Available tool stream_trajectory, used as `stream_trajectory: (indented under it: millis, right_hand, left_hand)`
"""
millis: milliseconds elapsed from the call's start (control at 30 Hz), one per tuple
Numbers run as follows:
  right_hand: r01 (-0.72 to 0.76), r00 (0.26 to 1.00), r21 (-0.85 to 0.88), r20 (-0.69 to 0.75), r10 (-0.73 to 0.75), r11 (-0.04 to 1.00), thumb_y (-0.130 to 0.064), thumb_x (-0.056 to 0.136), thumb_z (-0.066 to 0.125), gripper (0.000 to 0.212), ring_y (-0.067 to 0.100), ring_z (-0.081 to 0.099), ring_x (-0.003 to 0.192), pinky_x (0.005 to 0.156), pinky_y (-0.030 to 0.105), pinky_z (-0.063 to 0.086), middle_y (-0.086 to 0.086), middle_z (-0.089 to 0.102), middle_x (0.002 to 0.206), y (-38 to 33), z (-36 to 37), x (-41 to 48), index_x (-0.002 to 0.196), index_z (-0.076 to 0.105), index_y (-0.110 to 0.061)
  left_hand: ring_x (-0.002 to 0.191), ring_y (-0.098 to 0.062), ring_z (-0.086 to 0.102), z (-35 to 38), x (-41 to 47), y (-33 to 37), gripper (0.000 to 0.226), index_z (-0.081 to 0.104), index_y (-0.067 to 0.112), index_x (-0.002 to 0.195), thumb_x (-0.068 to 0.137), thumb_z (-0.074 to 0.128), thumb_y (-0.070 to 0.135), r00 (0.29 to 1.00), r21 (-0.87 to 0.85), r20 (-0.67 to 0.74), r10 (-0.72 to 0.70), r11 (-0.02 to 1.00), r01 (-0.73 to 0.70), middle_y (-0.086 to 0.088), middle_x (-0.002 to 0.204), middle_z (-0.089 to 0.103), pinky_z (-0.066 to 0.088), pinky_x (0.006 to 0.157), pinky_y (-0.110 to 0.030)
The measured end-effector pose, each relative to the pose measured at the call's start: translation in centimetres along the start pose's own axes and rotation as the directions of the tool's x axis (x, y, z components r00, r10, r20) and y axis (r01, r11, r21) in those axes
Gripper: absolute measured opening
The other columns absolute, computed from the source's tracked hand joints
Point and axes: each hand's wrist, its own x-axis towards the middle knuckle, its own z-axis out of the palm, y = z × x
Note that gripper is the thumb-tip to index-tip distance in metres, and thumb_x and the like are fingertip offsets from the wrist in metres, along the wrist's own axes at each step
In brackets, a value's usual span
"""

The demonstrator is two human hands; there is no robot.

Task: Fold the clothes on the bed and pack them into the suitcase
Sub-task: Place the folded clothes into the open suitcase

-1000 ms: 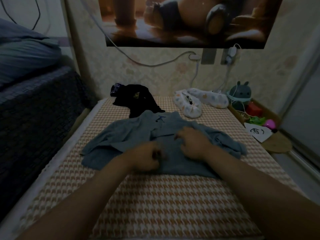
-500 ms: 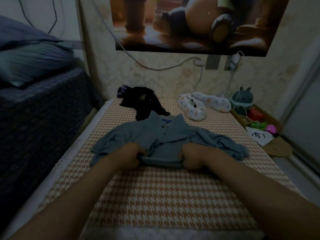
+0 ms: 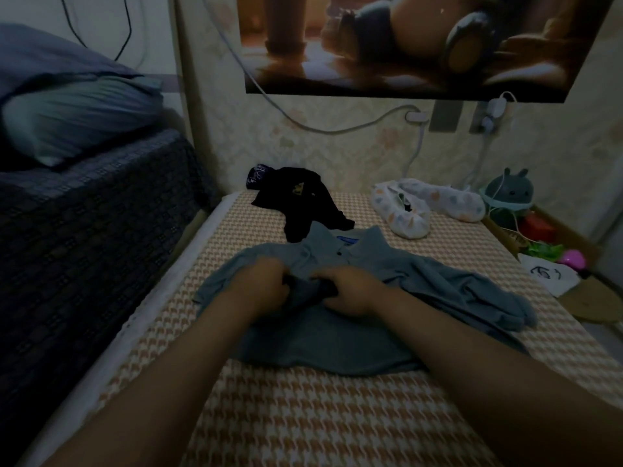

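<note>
Dim bedroom, orange-and-white houndstooth mattress: both hands, left hand and right hand, pinch bunched cloth at the middle of the grey-blue collared polo shirt. Folding looks barely begun; next, flatten and fold the sleeves. Beyond its collar lies a black garment. No suitcase shows.

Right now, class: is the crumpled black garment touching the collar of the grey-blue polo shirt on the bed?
Touching. In the head view the black garment's lower edge lies against the grey-blue polo shirt's collar, with no checked bedcover showing between them.
</note>
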Motion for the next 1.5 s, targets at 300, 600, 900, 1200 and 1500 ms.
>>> stream_trajectory:
  millis: [300,600,900,1200,1500]
  right_hand:
    - [-0.236,0.739,0.530,-0.446,0.505,0.814,-0.013,0.095,0.050,0.023,0.022,0.056,0.091,0.067,0.026,0.042,0.010,0.054,0.111,1.0,-1.0,5.4,0.116,0.047,-0.007]
    - [0.014,0.888,-0.215,-0.447,-0.111,0.977,-0.019,0.082,0.055,0.031,0.034,0.051,0.112,0.094,0.049,0.043,0.016,0.055,0.124,-2.1,4.3,5.3,0.110,0.065,-0.016]
    - [0.096,0.954,-0.138,-0.270,-0.131,0.986,-0.048,0.090,0.050,0.041,0.019,0.045,0.097,0.083,0.035,0.046,0.004,0.043,0.108,-6.2,5.4,0.8,0.119,0.050,-0.020]
    - [0.063,0.998,-0.153,0.028,-0.059,0.986,-0.040,0.076,0.068,0.085,0.020,0.047,0.112,0.097,0.034,0.045,0.000,0.035,0.130,-8.1,3.5,-4.6,0.148,0.023,-0.032]
    - [-0.214,0.730,0.183,0.683,0.032,0.960,-0.028,0.092,0.060,0.028,0.016,0.058,0.080,0.071,0.031,0.050,-0.001,0.064,0.097,-11.4,-1.3,-5.7,0.118,0.066,-0.019]
  left_hand:
    - [0.141,-0.017,0.027,0.0,6.1,-4.9,0.072,0.022,0.027,0.149,0.089,0.060,0.015,0.953,-0.639,-0.304,-0.022,0.746,-0.186,0.002,0.153,0.026,0.026,0.115,-0.036]
    - [0.087,-0.025,0.058,4.0,-0.3,-8.9,0.033,0.058,0.016,0.098,0.086,0.063,0.046,0.959,-0.199,-0.200,-0.198,0.967,0.159,-0.007,0.096,0.060,0.047,0.072,-0.032]
    - [0.103,-0.030,0.058,3.3,-4.3,-6.7,0.040,0.062,0.001,0.115,0.094,0.053,0.034,0.953,-0.130,-0.264,-0.150,0.984,0.119,-0.018,0.114,0.063,0.042,0.089,-0.033]
    - [0.080,-0.022,0.051,-1.1,-7.4,-7.1,0.008,0.046,0.007,0.103,0.096,0.043,0.010,0.896,-0.358,-0.190,-0.402,0.878,0.318,-0.007,0.087,0.056,0.042,0.065,-0.029]
    - [0.114,-0.029,0.058,-6.1,-9.5,-6.4,0.060,0.038,0.007,0.145,0.092,0.060,0.027,0.545,0.342,0.690,-0.476,0.878,0.334,-0.013,0.134,0.055,0.050,0.096,-0.037]
